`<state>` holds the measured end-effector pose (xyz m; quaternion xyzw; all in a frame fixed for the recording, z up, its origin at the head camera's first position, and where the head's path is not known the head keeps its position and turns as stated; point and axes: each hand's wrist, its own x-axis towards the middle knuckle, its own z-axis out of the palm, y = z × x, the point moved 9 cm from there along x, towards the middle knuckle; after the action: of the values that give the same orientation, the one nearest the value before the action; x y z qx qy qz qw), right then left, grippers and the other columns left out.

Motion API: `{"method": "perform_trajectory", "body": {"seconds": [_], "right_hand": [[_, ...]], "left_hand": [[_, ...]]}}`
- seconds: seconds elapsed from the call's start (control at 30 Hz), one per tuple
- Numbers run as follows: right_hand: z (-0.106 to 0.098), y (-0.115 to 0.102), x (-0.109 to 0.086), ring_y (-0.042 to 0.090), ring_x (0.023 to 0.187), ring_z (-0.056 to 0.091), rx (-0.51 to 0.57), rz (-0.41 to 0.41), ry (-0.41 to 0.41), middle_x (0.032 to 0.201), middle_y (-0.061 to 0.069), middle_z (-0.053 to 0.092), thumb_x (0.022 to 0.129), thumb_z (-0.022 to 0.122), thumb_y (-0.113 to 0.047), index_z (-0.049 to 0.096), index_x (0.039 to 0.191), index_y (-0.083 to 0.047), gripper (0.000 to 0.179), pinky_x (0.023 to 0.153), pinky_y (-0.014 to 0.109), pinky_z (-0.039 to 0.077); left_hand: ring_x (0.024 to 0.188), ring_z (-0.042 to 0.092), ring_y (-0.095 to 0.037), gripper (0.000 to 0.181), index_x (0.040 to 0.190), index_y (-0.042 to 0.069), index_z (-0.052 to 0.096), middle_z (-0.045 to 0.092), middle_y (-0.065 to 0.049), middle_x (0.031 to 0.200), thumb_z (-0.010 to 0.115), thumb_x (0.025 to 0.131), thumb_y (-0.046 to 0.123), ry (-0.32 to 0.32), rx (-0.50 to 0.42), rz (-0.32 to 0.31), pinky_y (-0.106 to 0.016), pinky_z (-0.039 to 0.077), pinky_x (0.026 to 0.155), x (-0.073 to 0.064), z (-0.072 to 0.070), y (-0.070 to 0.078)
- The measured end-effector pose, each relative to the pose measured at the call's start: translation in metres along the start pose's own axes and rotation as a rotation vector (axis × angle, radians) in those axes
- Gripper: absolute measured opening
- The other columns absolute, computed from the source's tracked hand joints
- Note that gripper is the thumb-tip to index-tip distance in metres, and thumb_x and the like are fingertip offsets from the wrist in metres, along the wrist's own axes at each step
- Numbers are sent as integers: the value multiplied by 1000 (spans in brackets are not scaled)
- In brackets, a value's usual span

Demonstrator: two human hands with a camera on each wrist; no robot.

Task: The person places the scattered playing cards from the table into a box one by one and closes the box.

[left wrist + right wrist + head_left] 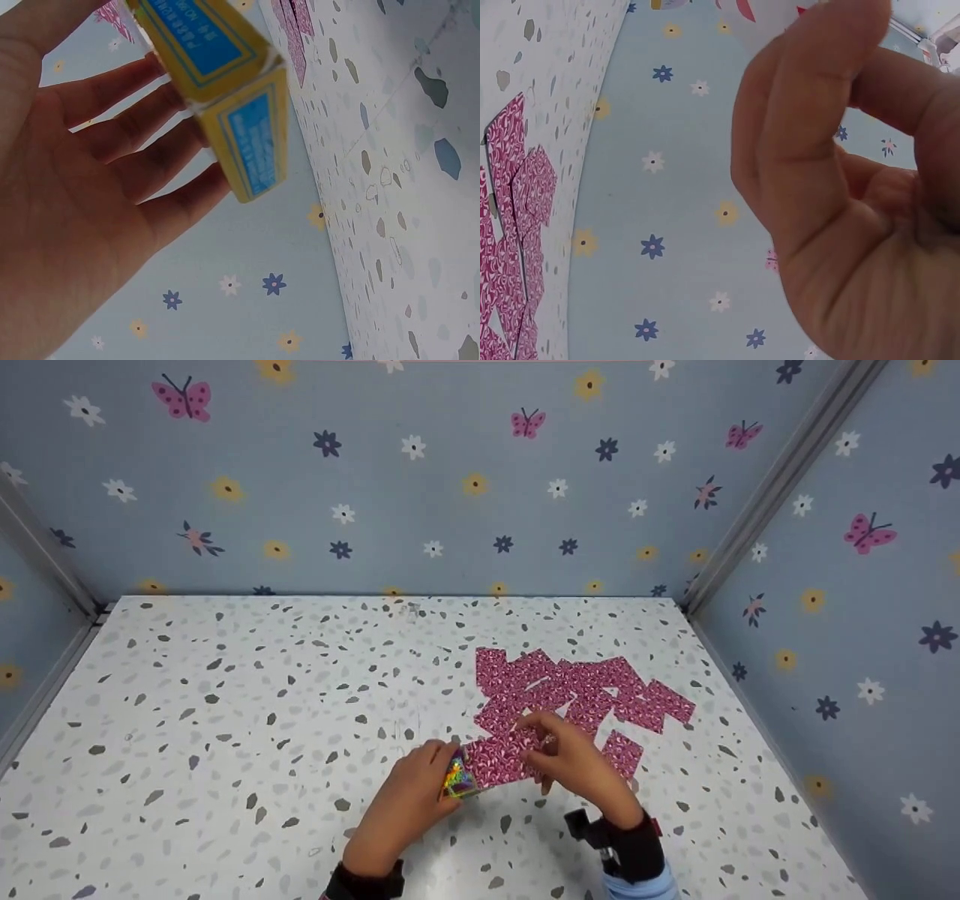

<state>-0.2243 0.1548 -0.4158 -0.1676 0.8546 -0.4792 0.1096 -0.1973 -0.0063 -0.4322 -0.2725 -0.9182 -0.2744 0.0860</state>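
My left hand (412, 787) holds a small card box, whose shiny rainbow-coloured side (458, 777) shows in the head view. The left wrist view shows the yellow box (259, 139) with blue printed panels, the fingers against its side. A pink-and-white patterned card (496, 759) spans from the box to my right hand (576, 757), which pinches its right end between thumb and fingers. I cannot tell whether it is one card or several, nor how far it reaches into the box. In the right wrist view, a whitish card face (769, 19) with red marks shows beyond the fingers.
Several matching pink cards (536, 679) lie overlapping, pattern side up, beyond the right hand. One more card (624, 751) lies right beside that hand. The speckled white table (262, 720) is bordered by blue flowered panels (420, 510) at the back and sides.
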Motion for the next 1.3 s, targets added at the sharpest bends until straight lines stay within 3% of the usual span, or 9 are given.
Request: {"method": "perform_trajectory", "body": {"seconds": [0.27,0.5,0.7,0.87,1.17,1.3], "right_hand": [[2,1,-1,11,52,53,-18,25,3,90,18,58,86,59,0,52,119,0,33,45,33,52],[6,4,2,8,50,53,-49,15,-16,95,16,60,87,60,-4,54,120,-4,33,45,32,52],[7,0,2,16,66,59,-69,-16,-5,98,17,57,89,58,-5,49,129,-4,41,48,28,53],[-1,-3,-1,27,70,61,-44,-26,57,92,19,57,89,56,1,52,121,2,33,50,28,54],[17,-8,3,31,75,63,-72,-63,-13,96,20,60,89,54,3,58,109,5,21,57,26,55],[24,-8,3,33,77,64,-66,-61,-46,101,19,62,91,54,-3,60,107,4,18,60,32,56]], "left_hand": [[99,58,-26,68,126,-3,50,58,-14,112,79,70,22,13,18,25,-41,48,89,-1,0,3],[99,57,-26,64,125,0,51,57,-12,114,78,70,21,-14,-4,14,-42,48,88,0,3,5],[99,57,-26,63,124,1,52,58,-11,114,77,70,21,-9,-6,11,-43,47,89,1,5,4],[97,57,-25,64,124,-1,52,58,-11,111,77,70,21,3,-3,7,-43,47,88,1,3,1],[101,57,-29,67,126,-3,50,57,-14,114,79,70,22,-40,0,-22,-46,46,90,2,4,1],[100,57,-28,66,126,-4,51,57,-15,114,78,71,22,-34,9,-19,-45,47,89,2,3,1]]}}
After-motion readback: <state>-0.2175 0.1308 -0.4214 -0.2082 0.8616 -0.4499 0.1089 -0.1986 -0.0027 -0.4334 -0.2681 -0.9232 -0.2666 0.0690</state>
